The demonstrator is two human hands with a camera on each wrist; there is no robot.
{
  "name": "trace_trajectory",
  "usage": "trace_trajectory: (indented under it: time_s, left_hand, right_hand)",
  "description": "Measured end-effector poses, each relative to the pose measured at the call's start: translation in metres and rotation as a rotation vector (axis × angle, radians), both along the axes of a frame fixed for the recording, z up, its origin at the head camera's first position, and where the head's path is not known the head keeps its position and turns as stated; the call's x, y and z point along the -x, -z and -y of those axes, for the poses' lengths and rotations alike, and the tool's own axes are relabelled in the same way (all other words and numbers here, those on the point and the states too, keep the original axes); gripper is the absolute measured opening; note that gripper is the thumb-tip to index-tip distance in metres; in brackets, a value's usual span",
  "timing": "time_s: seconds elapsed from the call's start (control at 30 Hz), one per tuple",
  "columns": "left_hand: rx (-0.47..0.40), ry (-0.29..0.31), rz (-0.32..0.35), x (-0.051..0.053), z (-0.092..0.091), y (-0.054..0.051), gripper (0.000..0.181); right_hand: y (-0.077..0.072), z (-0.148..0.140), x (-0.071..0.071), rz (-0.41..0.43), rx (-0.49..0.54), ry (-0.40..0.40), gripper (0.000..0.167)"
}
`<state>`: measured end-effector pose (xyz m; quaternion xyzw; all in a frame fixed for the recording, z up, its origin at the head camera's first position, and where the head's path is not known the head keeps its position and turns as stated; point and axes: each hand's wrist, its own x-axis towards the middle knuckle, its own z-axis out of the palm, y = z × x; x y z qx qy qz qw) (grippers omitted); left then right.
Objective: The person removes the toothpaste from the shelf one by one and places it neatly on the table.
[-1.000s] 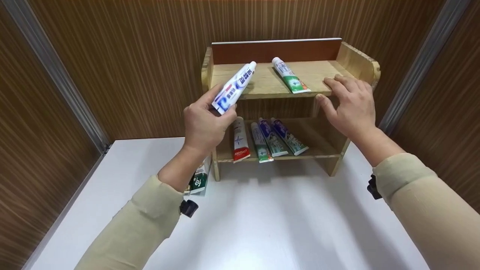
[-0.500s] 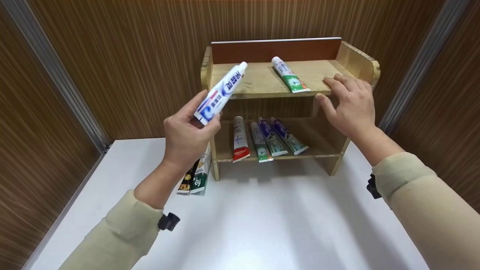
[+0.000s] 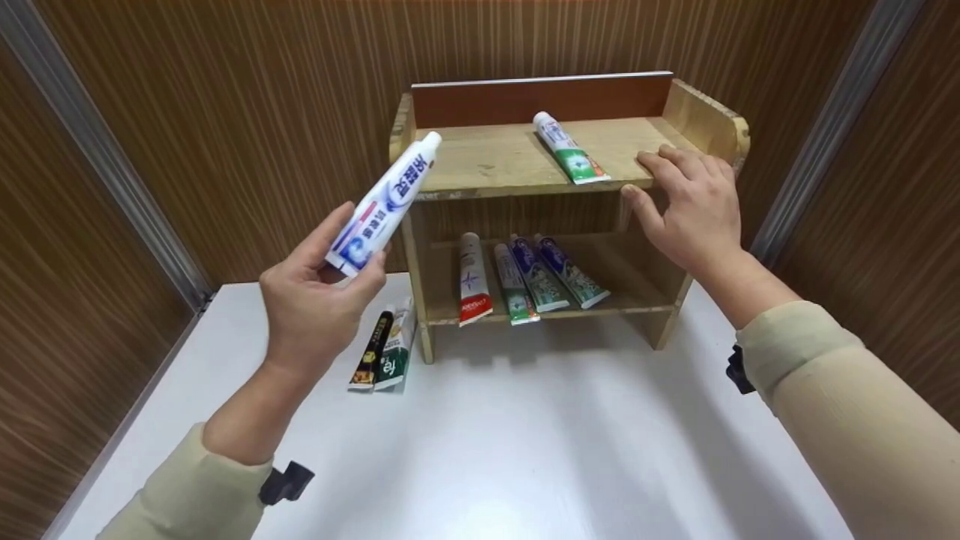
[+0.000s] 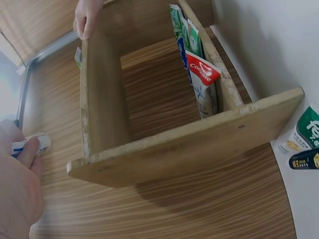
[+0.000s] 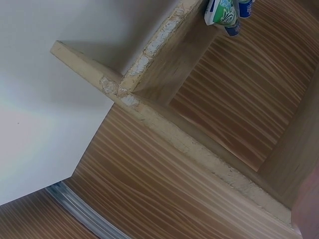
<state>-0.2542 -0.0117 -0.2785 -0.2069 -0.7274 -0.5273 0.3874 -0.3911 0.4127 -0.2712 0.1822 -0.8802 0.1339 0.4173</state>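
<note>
My left hand [image 3: 315, 311] grips the flat end of a white and blue toothpaste tube [image 3: 386, 204], its cap pointing up and right, left of the small wooden shelf [image 3: 480, 165]. In the left wrist view the left hand [image 4: 20, 186] partly hides this tube. My right hand [image 3: 694, 210] rests on the front edge of the top board near its right end, fingers extended on top and thumb at the front edge. To its left lies a white and green toothpaste tube [image 3: 572, 150]. Only a blurred bit of the right hand [image 5: 306, 209] appears in the right wrist view.
The lower board bears a red and white Colgate tube [image 3: 474, 281], a green and white tube [image 3: 517, 289] and two purple and green tubes. On the white table [image 3: 480, 450], left of the shelf, lie a black tube [image 3: 373, 349] and a green and white tube [image 3: 397, 349].
My left hand has drawn back from the top board, moving left and down in view with the white and blue toothpaste tube. The right hand has stayed on the shelf edge.
</note>
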Motion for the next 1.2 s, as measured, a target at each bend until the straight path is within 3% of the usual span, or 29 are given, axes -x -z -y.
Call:
trace_trajectory:
  time_s: [0.3,0.5,0.93,1.2]
  left_hand:
    - [-0.025,-0.087,-0.01,-0.014,0.023,0.0,0.059]
    - [-0.051,-0.142,0.014,-0.017,0.038,0.001,0.059]
    - [-0.089,-0.215,0.145,-0.002,0.074,0.029,0.06]
    - [-0.09,-0.234,0.217,0.01,0.085,0.05,0.059]
  right_hand:
    - [0.0,0.002,-0.001,0.002,0.01,-0.006,0.052]
    - [-0.001,0.002,0.0,-0.006,0.014,-0.01,0.052]
    - [0.0,0.002,0.002,-0.001,0.01,-0.007,0.052]
    - [-0.001,0.003,-0.001,0.017,0.009,0.008,0.054]
